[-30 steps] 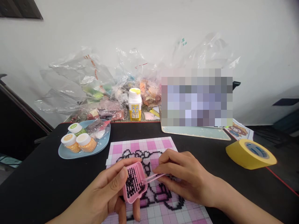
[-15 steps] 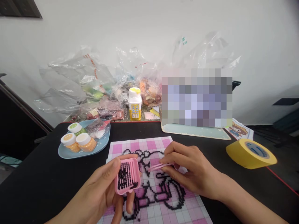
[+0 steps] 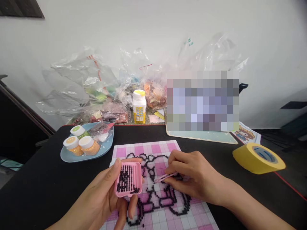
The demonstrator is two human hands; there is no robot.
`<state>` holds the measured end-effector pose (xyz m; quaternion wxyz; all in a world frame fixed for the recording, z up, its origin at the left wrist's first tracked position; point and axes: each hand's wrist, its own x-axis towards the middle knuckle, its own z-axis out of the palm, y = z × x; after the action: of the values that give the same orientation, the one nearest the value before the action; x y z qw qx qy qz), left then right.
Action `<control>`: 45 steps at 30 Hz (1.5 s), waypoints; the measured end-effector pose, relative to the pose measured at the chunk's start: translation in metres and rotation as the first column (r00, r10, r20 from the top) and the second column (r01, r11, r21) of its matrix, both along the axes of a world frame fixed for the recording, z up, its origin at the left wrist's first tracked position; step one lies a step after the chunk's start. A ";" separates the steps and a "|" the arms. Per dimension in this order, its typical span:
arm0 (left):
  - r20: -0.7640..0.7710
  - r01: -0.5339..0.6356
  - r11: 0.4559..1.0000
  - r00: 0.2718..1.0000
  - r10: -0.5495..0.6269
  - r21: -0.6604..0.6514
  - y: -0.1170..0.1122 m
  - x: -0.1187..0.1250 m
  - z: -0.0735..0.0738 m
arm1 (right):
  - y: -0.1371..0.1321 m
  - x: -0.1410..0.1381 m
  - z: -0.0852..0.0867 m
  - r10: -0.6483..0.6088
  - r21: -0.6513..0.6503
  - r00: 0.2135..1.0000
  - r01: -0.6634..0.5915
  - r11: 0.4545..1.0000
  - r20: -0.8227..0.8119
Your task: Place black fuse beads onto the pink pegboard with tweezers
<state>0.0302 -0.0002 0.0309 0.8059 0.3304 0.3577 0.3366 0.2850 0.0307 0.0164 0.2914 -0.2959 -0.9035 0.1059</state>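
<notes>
My left hand point(image 3: 105, 195) holds a small pink tray point(image 3: 128, 179) with black beads lying in its grooves, above the lower left of a pink-and-white checked pegboard point(image 3: 157, 188). A black bead outline covers the middle of the board. My right hand point(image 3: 192, 179) pinches pink tweezers point(image 3: 165, 177), their tips pointing left and down at the board beside the tray.
A blue plate point(image 3: 105, 147) with three white-lidded bead jars and a bead bag sits at the left. A yellow tape roll point(image 3: 259, 157) lies at the right. A yellow-capped bottle point(image 3: 139, 106), clear plastic bags and a blurred box stand at the back.
My left hand has moved the pink tray left and levelled it. My right hand drew the tweezers away from the tray and lowered their tips toward the board.
</notes>
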 end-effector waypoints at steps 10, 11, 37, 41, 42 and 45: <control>-0.047 -0.024 0.999 0.999 0.023 -0.033 0.000 0.002 0.006 | 0.000 0.000 -0.001 0.001 0.015 1.000 -0.001 1.000 0.011; -0.041 -0.022 0.999 0.999 0.021 -0.028 0.000 0.002 0.005 | 0.000 0.000 -0.001 0.002 0.017 1.000 -0.002 1.000 0.013; -0.024 0.020 1.000 1.000 -0.020 -0.008 -0.001 -0.002 -0.005 | -0.002 -0.001 0.004 0.012 0.032 0.998 -0.010 0.999 -0.068; -0.062 0.021 1.000 0.998 -0.021 -0.006 -0.002 0.000 -0.005 | -0.006 -0.006 0.007 0.035 0.045 0.988 -0.028 0.999 -0.149; -0.067 0.024 1.000 0.997 -0.024 -0.006 -0.002 0.000 -0.004 | -0.007 -0.008 0.007 0.042 0.040 0.988 -0.037 0.999 -0.150; -0.065 0.041 0.999 0.997 -0.040 0.013 -0.002 0.000 -0.004 | -0.009 -0.011 0.006 0.055 0.022 0.990 -0.053 0.998 -0.128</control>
<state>0.0304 -0.0018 0.0274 0.7983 0.3539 0.3744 0.3119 0.2745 0.0213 0.0220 0.3488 -0.2612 -0.8914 0.1244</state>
